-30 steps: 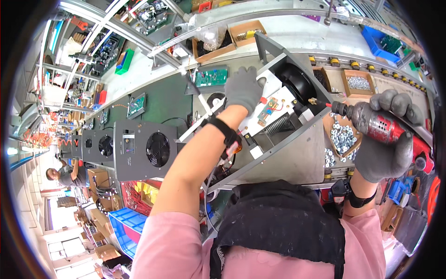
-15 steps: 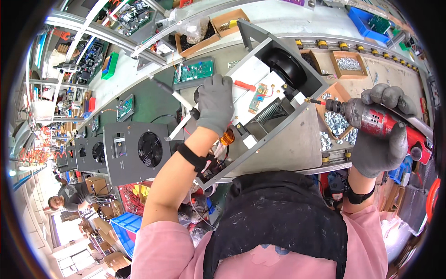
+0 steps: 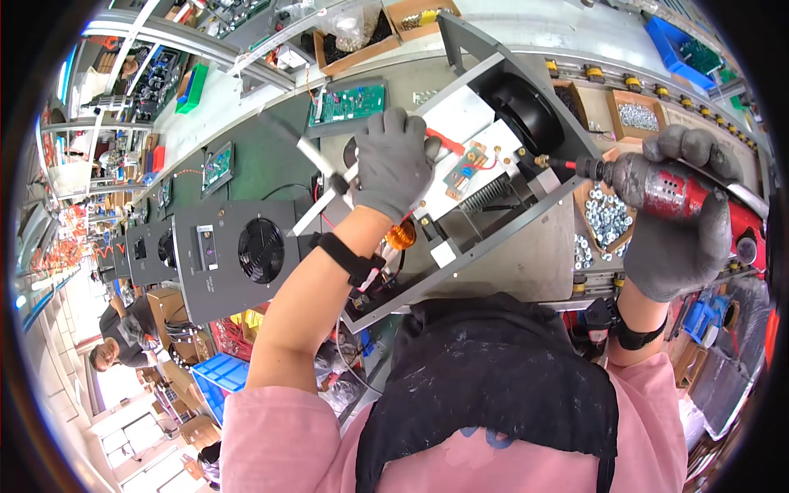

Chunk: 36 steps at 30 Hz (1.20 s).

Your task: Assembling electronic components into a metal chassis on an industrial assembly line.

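In right hand (image 3: 670, 251), head view, grasping red power driver (image 3: 664, 191), aimed near black fan (image 3: 519, 111) in open grey chassis (image 3: 460, 254) on bench (image 3: 534, 267). With left hand (image 3: 391, 168) over chassis, cannot tell whether gripping. Could catch red wire (image 3: 493, 166), if swinging driver carelessly.

We saw the long grey housing (image 3: 493, 232) as smooth, matt painted metal, and the round black fan duct (image 3: 524, 105) inside as glossy plastic. The flat white panel (image 3: 471, 115) looked smooth; the orange wound coil (image 3: 401, 236) shone. Matt grey fabric gloved the left grip (image 3: 393, 164), while the right grip (image 3: 672, 261) looked faintly shiny along its fingers. We found the red power driver (image 3: 670, 195) glossy but scuffed, the loose silver nuts (image 3: 606, 217) bright metal, and the black cloth apron (image 3: 501, 370) matt, with pale smudges.
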Each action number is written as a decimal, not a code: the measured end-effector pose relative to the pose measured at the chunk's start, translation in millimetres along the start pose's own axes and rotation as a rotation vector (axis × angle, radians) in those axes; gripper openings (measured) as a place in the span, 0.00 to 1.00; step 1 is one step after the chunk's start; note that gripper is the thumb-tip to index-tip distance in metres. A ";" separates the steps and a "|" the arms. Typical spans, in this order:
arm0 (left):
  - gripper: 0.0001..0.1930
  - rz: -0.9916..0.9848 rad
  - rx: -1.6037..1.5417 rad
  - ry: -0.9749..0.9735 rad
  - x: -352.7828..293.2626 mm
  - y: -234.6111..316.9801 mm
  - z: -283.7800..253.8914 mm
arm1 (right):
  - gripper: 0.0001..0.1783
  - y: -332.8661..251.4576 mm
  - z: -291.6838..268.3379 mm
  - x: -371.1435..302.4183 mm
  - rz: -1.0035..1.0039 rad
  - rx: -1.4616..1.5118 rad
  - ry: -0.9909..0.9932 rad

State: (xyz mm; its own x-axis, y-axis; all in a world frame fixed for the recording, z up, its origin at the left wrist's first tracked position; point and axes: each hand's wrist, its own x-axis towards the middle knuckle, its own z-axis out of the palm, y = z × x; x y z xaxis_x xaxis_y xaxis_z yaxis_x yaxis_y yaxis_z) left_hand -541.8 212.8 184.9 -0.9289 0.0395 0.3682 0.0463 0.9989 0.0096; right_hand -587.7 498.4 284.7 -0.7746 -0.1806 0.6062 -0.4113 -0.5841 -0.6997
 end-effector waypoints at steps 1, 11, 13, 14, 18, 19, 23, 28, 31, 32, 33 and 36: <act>0.13 -0.005 -0.003 0.074 0.8 -2.8 7.4 | 0.23 3.0 -0.7 -1.5 0.012 0.045 0.024; 0.32 -0.406 0.132 -0.700 -0.8 8.9 -44.5 | 0.23 -10.0 -6.5 -9.2 0.044 -0.132 0.167; 0.32 -0.398 0.132 -0.664 -9.5 -4.5 -37.8 | 0.23 -13.9 -4.0 -7.6 -0.006 -0.092 0.102; 0.32 -0.385 0.132 -0.631 -12.7 -10.3 -33.2 | 0.23 -16.3 -0.7 -7.4 -0.008 -0.083 0.093; 0.22 -0.427 0.170 -0.549 -16.1 -19.5 -21.1 | 0.22 -17.9 16.8 -10.8 0.024 -0.061 0.173; 0.22 -0.376 0.123 -0.443 -19.8 -17.8 -23.6 | 0.21 -20.7 23.8 -11.9 0.037 -0.074 0.210; 0.32 0.039 -0.284 -0.080 -25.5 30.7 -91.6 | 0.20 -26.7 12.6 -19.2 0.057 -0.039 0.115; 0.27 -0.245 -0.199 0.591 -64.7 0.1 -117.3 | 0.19 -21.3 32.0 -13.1 0.016 -0.058 0.152; 0.22 -0.837 -0.942 0.401 -46.4 -30.4 -106.7 | 0.19 -10.6 46.1 -8.0 0.010 -0.036 0.124; 0.22 -0.761 -1.395 0.289 -53.4 -41.6 -96.4 | 0.19 -7.0 46.9 -6.3 0.003 -0.028 0.119; 0.21 -0.613 -1.636 0.222 -54.7 -46.7 -89.2 | 0.19 -2.8 44.7 -4.8 -0.036 -0.065 0.034; 0.18 -0.417 -1.478 0.034 -46.3 -40.8 -82.8 | 0.19 15.1 53.9 -6.6 0.007 0.025 0.076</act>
State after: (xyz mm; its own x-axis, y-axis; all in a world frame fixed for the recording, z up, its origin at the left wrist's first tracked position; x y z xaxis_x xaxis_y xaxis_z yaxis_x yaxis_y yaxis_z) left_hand -470.3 168.1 244.5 -0.9605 -0.2488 0.1248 0.1237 0.0200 0.9921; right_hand -563.0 448.1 290.5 -0.8119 -0.1250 0.5703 -0.3946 -0.6026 -0.6937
